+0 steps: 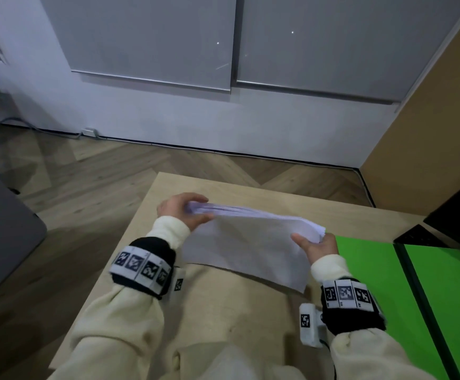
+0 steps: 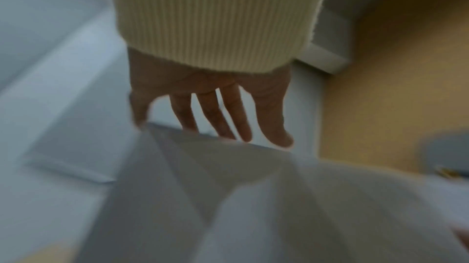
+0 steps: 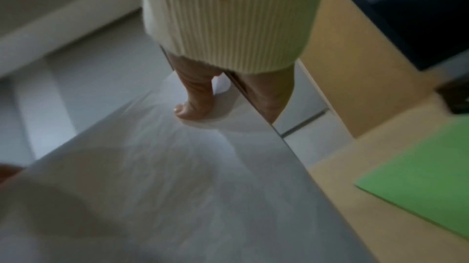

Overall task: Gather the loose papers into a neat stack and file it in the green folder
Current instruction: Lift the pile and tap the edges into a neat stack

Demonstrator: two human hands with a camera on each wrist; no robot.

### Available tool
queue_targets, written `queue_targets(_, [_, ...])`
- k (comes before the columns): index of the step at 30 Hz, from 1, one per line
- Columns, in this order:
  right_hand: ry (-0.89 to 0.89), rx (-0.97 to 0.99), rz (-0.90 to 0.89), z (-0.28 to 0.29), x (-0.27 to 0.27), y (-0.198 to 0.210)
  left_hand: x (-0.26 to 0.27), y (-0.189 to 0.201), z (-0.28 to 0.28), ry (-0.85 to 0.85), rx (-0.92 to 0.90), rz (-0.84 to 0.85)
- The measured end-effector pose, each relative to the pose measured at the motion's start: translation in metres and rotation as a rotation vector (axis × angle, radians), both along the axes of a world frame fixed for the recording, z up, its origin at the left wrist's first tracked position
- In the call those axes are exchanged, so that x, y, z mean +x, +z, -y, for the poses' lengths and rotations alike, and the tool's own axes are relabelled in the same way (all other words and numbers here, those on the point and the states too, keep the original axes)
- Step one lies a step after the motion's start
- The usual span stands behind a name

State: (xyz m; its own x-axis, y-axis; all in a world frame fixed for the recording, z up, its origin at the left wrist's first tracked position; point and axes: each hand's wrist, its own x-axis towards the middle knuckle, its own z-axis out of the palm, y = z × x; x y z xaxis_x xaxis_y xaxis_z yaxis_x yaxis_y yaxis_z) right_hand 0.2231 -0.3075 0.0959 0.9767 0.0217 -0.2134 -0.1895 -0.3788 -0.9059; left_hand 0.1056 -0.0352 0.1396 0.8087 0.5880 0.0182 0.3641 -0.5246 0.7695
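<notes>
Right hand (image 3: 200, 96) apparently on papers (image 3: 177, 177)

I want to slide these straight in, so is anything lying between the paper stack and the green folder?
Nothing visible does. Both the left hand and right hand hold the paper stack above the table; the open green folder lies right beside it.

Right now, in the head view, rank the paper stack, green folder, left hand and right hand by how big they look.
1. Green folder, cut off by the frame.
2. Paper stack.
3. Left hand and right hand: look alike, unranked.
</notes>
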Motion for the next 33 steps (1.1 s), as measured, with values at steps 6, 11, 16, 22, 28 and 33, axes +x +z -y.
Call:
queue_targets(6, [0.320, 0.033, 0.216, -0.027, -0.013, 0.067, 0.023, 0.033, 0.051, -0.337, 0.498, -0.187])
queue_targets(11, [0.383, 0.052, 0.255, -0.001, 0.000, 0.071, 0.016, 0.039, 0.042, -0.200, 0.197, -0.048])
queue_targets(16, [0.272, 0.201, 0.162, 0.032, 0.007, 0.048, 0.005, 0.033, 0.020, -0.033, -0.297, 0.165])
queue_targets(22, [0.232, 0.791, -0.038, 0.007, -0.005, 0.048, 0.004, 0.029, 0.033, 0.005, -0.561, 0.282])
queue_targets(28, [0.217, 0.642, 0.231, -0.014, -0.014, 0.071, 0.005, 0.014, 0.032, -0.058, -0.620, 0.281])
queue_targets(33, [0.309, 0.519, 0.231, -0.017, -0.022, 0.055, 0.001, 0.008, 0.042, -0.048, -0.511, 0.294])
